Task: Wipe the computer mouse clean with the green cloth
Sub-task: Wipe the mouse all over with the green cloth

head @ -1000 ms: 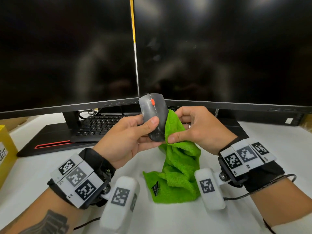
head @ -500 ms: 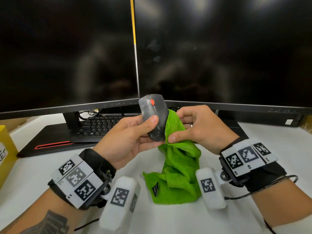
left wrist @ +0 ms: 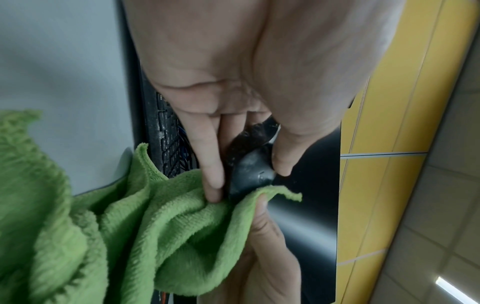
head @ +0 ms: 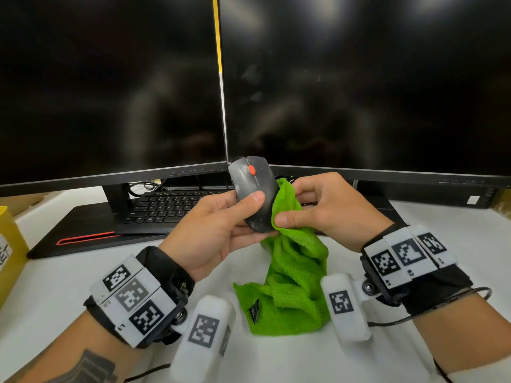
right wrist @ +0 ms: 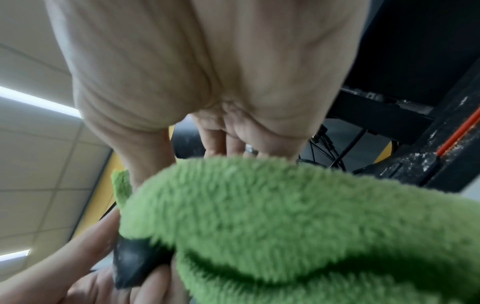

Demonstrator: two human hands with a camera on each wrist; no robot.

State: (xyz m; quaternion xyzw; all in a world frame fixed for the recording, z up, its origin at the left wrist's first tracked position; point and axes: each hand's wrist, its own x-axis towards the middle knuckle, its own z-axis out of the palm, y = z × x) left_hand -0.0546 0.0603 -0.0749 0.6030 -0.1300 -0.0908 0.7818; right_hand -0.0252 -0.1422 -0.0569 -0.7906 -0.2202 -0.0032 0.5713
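You're gripping the computer mouse [head: 255, 193] upright in your left hand [head: 218, 230] before the monitors, right hand [head: 329, 208] pinching the green cloth [head: 293, 275] against its side — a hard rub is risking twisting it loose.

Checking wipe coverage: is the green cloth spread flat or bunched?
Bunched. The green cloth hangs in folds from the right hand, pressed against the mouse; its lower end lies crumpled on the desk.
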